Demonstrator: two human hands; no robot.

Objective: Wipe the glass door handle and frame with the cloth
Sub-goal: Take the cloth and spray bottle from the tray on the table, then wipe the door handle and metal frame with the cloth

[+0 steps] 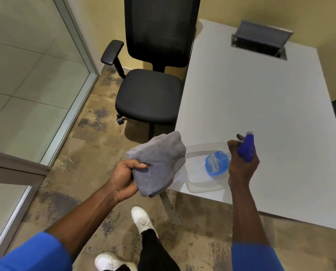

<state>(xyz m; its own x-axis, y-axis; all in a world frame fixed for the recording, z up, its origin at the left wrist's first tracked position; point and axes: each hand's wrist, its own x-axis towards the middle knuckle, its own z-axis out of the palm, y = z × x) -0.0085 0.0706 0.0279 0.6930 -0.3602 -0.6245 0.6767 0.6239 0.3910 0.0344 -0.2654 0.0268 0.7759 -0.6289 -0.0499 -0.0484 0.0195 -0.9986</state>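
The left hand [124, 178] is clutching a crumpled grey cloth [159, 163], its bulk bunching toward one o'clock. The right hand [242, 163] is gripping a blue spray bottle [246, 147] over the bench [261, 98].

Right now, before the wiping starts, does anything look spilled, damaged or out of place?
No spill or damage shows. One oddity: the metal cable-box lid in the white desk stands propped open. The left hand holds the grey cloth; the right hand holds the blue spray bottle.

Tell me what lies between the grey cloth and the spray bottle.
In the head view, between the cloth and the spray bottle lies only the clear plastic tub's rim and wall, on the table corner.
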